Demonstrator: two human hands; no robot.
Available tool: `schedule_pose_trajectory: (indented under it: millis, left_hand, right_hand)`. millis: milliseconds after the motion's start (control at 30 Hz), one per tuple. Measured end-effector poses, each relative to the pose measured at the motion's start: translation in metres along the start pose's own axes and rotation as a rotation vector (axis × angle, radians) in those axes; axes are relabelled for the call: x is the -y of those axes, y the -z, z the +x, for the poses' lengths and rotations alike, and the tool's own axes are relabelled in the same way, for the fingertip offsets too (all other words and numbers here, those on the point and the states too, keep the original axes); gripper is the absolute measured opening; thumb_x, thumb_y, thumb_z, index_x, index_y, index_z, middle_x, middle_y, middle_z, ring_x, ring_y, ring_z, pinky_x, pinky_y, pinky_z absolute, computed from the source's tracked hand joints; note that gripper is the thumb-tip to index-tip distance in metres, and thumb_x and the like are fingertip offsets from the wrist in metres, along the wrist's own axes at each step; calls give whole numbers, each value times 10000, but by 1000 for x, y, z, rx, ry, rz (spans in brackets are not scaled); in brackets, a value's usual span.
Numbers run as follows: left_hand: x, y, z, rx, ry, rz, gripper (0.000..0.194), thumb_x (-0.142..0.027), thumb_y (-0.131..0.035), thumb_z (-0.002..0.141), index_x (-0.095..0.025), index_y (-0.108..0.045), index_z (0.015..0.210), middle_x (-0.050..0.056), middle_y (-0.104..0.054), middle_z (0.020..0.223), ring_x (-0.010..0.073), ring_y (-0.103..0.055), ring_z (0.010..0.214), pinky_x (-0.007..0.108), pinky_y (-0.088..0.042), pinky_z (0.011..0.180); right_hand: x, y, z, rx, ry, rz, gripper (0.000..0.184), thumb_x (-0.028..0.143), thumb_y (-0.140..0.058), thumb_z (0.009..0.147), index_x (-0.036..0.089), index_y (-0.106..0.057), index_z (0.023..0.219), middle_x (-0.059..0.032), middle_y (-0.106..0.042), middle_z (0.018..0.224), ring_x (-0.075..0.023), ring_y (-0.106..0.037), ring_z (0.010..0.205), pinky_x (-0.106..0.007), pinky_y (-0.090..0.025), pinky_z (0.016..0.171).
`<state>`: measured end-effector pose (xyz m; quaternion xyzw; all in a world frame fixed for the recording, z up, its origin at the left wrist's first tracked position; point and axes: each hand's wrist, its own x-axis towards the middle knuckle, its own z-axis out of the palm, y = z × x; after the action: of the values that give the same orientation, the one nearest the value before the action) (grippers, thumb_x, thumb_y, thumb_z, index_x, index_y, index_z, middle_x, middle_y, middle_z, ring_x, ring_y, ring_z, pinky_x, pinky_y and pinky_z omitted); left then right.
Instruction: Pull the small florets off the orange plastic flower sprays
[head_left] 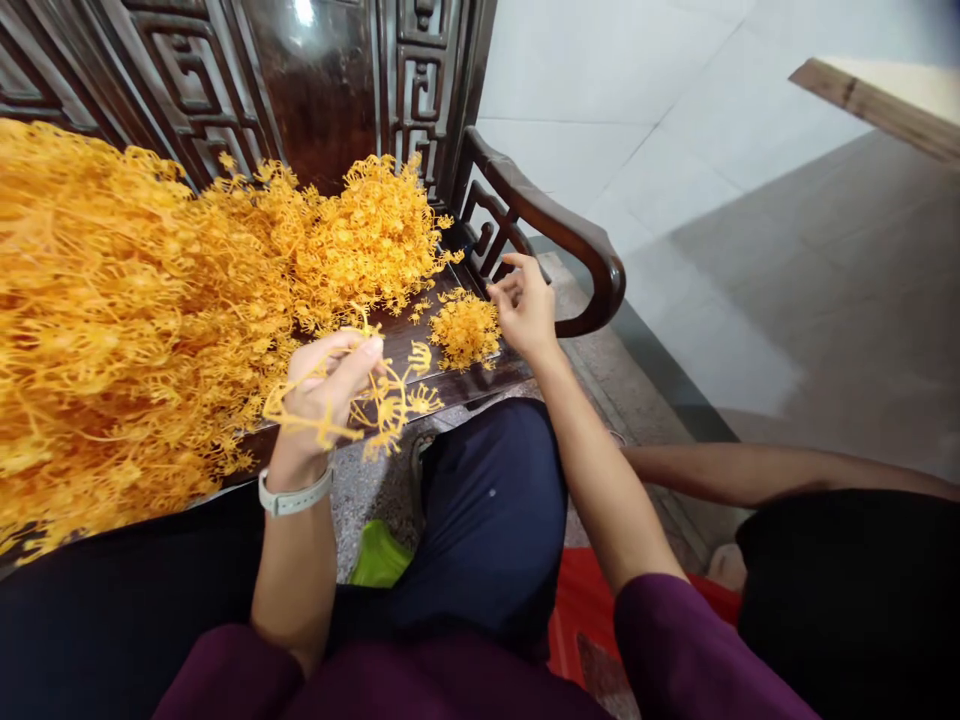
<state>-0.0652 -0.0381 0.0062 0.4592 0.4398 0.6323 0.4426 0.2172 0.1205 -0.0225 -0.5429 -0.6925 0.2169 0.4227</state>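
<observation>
head view: the left hand [330,385] pinches a yellow plastic sprig [390,405] over the bench [420,345]'s front edge. the right hand [529,305], fingers curled, is just beside 1 small yellow pile [465,328]; whether it grips anything, i cannot tell.

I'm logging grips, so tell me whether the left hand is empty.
No, the left hand holds a branching yellow sprig between thumb and fingers.

Bright orange-yellow plastic sprigs [142,320], angular fretwork on dark-brown bench [322,100].
</observation>
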Motion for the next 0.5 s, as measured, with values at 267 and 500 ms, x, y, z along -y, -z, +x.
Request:
schedule_pose_trajectory:
  millis: [267, 500]
  left_hand:
    - [19, -11, 13, -38, -29, -59, 284, -436, -842, 881, -172, -802, 783, 30, -653, 665, 65, -397, 486, 228, -292, 445]
    - [21, -20, 12, -45, -17, -87, 294, -454, -827, 900, -184, -781, 795, 3, -619, 658, 61, -394, 500, 217, -322, 459]
  right_hand:
    - [-36, -13, 4, -59, -35, -34, 157, 285, -659, 874, 179, -720, 973, -98, -782, 975, -216, -706, 816, -396, -583, 838]
    - [-46, -14, 4, 26, -66, -73, 332, 351, -733, 813, 170, -743, 1091, -143, -766, 1177, -276, -715, 948, -443, -598, 837]
